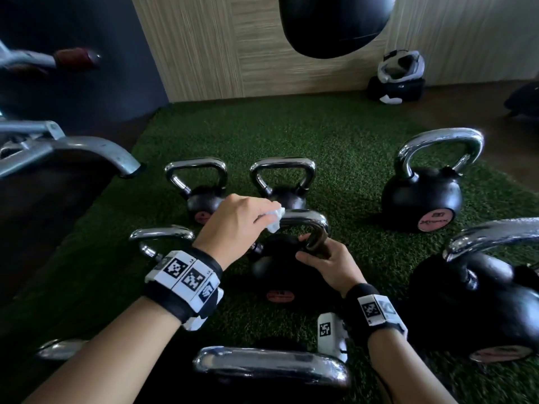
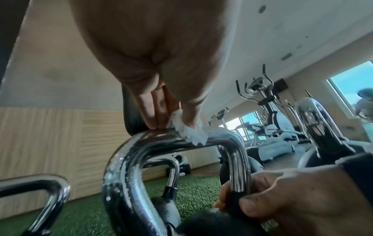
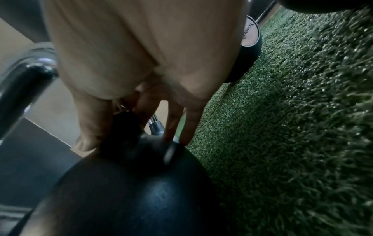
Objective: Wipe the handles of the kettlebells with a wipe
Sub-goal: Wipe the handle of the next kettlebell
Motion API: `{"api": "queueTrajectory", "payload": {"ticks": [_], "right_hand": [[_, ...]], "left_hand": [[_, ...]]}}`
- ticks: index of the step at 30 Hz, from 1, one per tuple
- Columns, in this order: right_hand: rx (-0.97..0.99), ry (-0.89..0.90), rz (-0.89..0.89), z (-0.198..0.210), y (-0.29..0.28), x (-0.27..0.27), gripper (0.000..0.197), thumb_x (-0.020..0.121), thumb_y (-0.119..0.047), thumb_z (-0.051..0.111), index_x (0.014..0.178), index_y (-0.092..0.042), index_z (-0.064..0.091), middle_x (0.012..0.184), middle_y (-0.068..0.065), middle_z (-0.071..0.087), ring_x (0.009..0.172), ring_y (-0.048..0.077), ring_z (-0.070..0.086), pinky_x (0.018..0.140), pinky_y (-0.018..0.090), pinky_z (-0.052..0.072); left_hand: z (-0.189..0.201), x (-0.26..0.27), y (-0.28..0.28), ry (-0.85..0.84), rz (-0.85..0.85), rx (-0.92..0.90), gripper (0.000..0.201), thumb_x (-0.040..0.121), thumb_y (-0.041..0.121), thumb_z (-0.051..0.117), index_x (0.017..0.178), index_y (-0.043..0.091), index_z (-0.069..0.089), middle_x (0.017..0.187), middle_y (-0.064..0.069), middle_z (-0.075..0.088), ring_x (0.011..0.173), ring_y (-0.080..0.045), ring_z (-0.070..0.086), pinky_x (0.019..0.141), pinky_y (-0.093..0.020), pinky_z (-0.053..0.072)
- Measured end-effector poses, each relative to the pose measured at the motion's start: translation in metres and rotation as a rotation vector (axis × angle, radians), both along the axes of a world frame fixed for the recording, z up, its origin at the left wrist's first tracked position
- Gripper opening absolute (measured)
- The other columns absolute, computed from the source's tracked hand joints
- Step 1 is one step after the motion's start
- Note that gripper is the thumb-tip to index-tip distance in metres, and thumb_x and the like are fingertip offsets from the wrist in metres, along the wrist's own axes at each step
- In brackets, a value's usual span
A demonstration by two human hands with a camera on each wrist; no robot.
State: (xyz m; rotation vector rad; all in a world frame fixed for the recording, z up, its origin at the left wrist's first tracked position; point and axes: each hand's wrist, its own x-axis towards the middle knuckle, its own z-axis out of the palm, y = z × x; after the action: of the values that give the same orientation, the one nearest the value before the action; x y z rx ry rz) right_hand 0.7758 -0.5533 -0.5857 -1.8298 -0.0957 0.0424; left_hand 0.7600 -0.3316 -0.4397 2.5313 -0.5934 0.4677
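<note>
Fingers [image 2: 153, 111] of left hand [image 1: 236, 225] are pinched on the wipe [image 2: 187, 129], pressed to the handle [image 2: 161, 140] top; kettlebell [image 1: 280, 266] sits mid-turf [image 1: 335, 135]. Right hand [image 1: 329, 266] is curled round the handle's right leg (steadying). Wipe should be wrapped round, then dragged down both legs.

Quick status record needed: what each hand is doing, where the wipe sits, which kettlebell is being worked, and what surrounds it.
left hand: pinches the wipe and presses it on top of the chrome handle
right hand: grips the handle's right leg near its base
kettlebell in work: middle one, standing on green turf
wipe position: top bar, left of the right-hand bend
other kettlebells: several around it, chrome handles
</note>
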Motion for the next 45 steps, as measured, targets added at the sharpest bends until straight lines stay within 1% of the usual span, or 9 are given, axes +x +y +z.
{"api": "queueTrajectory", "payload": {"ticks": [3, 7, 12, 14, 18, 23, 34, 40, 45], "right_hand": [[0.014, -0.005, -0.008, -0.002, 0.001, 0.001, 0.045, 0.064, -0.057, 0.081, 0.106, -0.043, 0.075, 0.098, -0.011, 0.080, 0.097, 0.010, 0.074, 0.096, 0.047, 0.058], [0.073, -0.012, -0.019, -0.003, 0.004, -0.003, 0.040, 0.069, -0.049, 0.083, 0.108, -0.042, 0.076, 0.102, -0.011, 0.080, 0.103, 0.010, 0.074, 0.100, 0.048, 0.057], [0.094, -0.001, -0.020, -0.002, 0.004, -0.004, 0.038, 0.072, -0.043, 0.085, 0.108, -0.041, 0.076, 0.103, -0.009, 0.080, 0.103, 0.013, 0.074, 0.100, 0.049, 0.057], [0.104, 0.008, -0.024, -0.002, 0.004, -0.005, 0.034, 0.077, -0.034, 0.086, 0.109, -0.041, 0.076, 0.103, -0.008, 0.080, 0.103, 0.013, 0.074, 0.100, 0.050, 0.057], [0.097, -0.009, -0.030, -0.004, 0.005, -0.006, 0.035, 0.075, -0.040, 0.085, 0.109, -0.042, 0.075, 0.103, -0.010, 0.080, 0.103, 0.012, 0.074, 0.099, 0.049, 0.057], [0.112, -0.024, -0.031, -0.007, 0.003, -0.006, 0.034, 0.076, -0.039, 0.086, 0.108, -0.042, 0.075, 0.103, -0.010, 0.080, 0.103, 0.012, 0.074, 0.100, 0.049, 0.057], [0.145, -0.046, -0.044, -0.009, 0.003, -0.009, 0.030, 0.083, -0.022, 0.085, 0.109, -0.033, 0.076, 0.107, -0.009, 0.079, 0.105, 0.010, 0.073, 0.102, 0.047, 0.056], [0.154, -0.024, -0.060, -0.008, 0.004, -0.010, 0.031, 0.082, -0.022, 0.085, 0.110, -0.033, 0.076, 0.107, -0.007, 0.079, 0.104, 0.012, 0.074, 0.100, 0.047, 0.057], [0.028, -0.046, -0.088, -0.006, 0.004, -0.011, 0.036, 0.078, -0.035, 0.087, 0.110, -0.043, 0.074, 0.108, -0.007, 0.077, 0.105, 0.009, 0.071, 0.099, 0.045, 0.057]], "left_hand": [[-0.001, -0.001, 0.023, -0.019, 0.102, -0.057, 0.015, 0.095, 0.023, 0.072, 0.104, 0.025, 0.084, 0.089, 0.003, 0.082, 0.060, 0.012, 0.061, 0.061, -0.006, 0.046], [-0.004, -0.007, 0.024, -0.076, 0.008, -0.023, 0.019, 0.097, 0.016, 0.071, 0.113, 0.017, 0.081, 0.106, 0.010, 0.080, 0.094, 0.002, 0.074, 0.088, -0.027, 0.059], [-0.019, 0.003, 0.039, 0.033, 0.151, -0.276, 0.020, 0.098, 0.017, 0.070, 0.114, 0.021, 0.081, 0.104, 0.014, 0.078, 0.086, 0.013, 0.069, 0.076, 0.001, 0.044], [-0.028, 0.004, 0.046, 0.056, 0.190, -0.347, 0.021, 0.099, 0.021, 0.070, 0.117, 0.023, 0.080, 0.111, 0.016, 0.077, 0.106, 0.005, 0.070, 0.089, -0.003, 0.048], [-0.039, -0.002, 0.050, 0.052, 0.203, -0.351, 0.023, 0.100, 0.026, 0.068, 0.121, 0.031, 0.077, 0.112, 0.019, 0.077, 0.103, 0.002, 0.072, 0.092, -0.022, 0.057], [-0.051, 0.009, 0.060, 0.276, 0.214, -0.579, 0.047, 0.103, 0.024, 0.064, 0.097, 0.070, 0.069, 0.106, 0.001, 0.080, 0.100, -0.015, 0.073, 0.098, -0.051, 0.060], [-0.090, 0.004, 0.062, 0.404, 0.191, -0.804, 0.033, 0.104, 0.007, 0.058, 0.117, 0.035, 0.070, 0.095, 0.017, 0.079, 0.110, -0.018, 0.073, 0.097, -0.038, 0.059], [-0.116, 0.004, 0.057, 0.502, 0.237, -0.693, 0.054, 0.101, 0.004, 0.062, 0.082, 0.052, 0.079, 0.100, -0.001, 0.080, 0.099, -0.021, 0.077, 0.095, -0.044, 0.061], [-0.113, 0.004, 0.057, 0.648, 0.184, -0.677, 0.027, 0.101, 0.015, 0.065, 0.094, 0.036, 0.080, 0.108, -0.009, 0.079, 0.105, -0.020, 0.075, 0.099, -0.039, 0.059]]}}
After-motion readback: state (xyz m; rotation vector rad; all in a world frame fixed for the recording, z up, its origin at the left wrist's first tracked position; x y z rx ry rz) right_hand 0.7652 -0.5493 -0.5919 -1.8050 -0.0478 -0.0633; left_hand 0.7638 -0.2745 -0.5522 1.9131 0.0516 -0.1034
